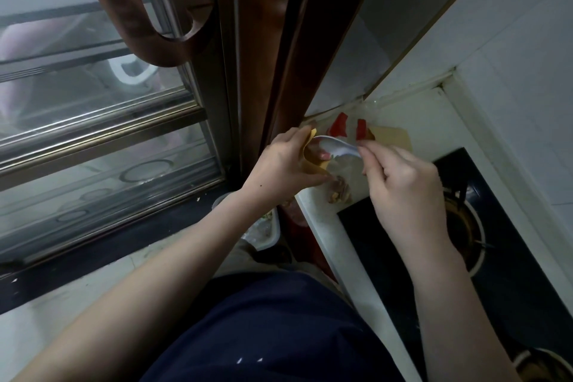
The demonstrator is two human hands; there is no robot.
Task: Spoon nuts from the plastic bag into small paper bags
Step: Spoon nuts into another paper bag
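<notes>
At the far left stands a glass sliding door with a dark brown wooden frame [248,40]. My left hand [285,161] holds a small tan paper bag [311,164], my fingers [322,156] curled round its mouth. Just right of it, a white plastic spoon [338,147] points its bowl at the bag's opening; my right hand [403,186] pinches the handle, fingers closed on it. Below the spoon a clear plastic bag with red markings [344,177] lies on the white surface [322,226], brown nuts [339,192] showing inside. Another flat tan paper bag [393,136] lies behind my right hand. Furthest right is a black glass gas hob [511,257].
</notes>
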